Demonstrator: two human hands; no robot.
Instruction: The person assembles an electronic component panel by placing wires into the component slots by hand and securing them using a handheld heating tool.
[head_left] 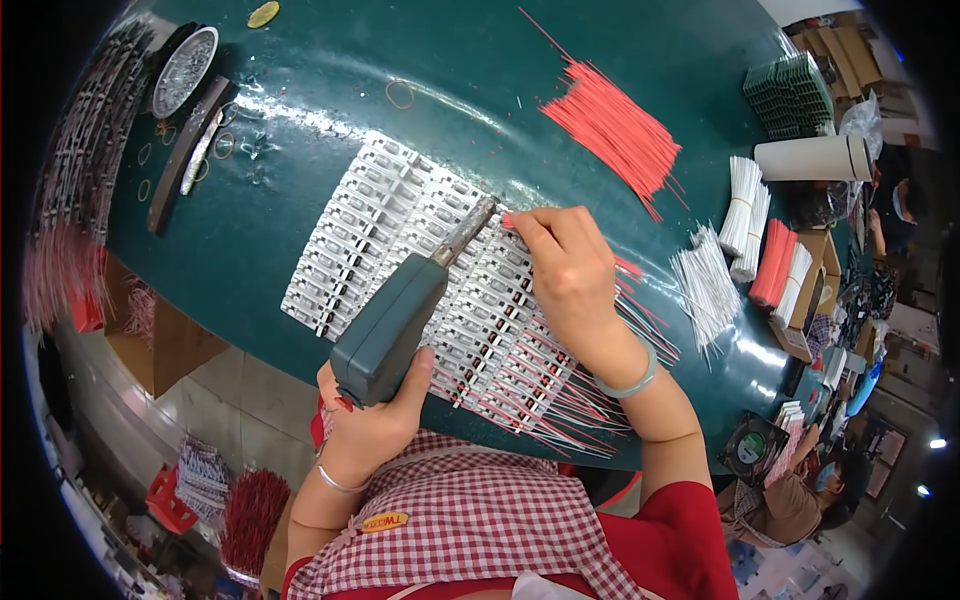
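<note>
My left hand [375, 428] is wrapped round the grip of a dark green soldering gun [388, 322]. Its metal tip reaches the upper end of a row of small white-and-silver parts [350, 222], laid side by side in several rows on the table. Beside that tip, my right hand [572, 275] is closed in a pinch on a red wire [508, 220], whose end shows at the fingertips. Most of this wire is hidden by the hand. Lower down the same rows, red and white wires [560, 385] trail from the parts towards the right.
A bundle of loose red wires [615, 130] lies on the green table [450, 50] at the far right. White wires [705, 285] and tied bundles lie nearer. On the left are a bowl of tiny parts [185, 72] and a dark curved bar [185, 160]. A small fan [752, 447] stands at right.
</note>
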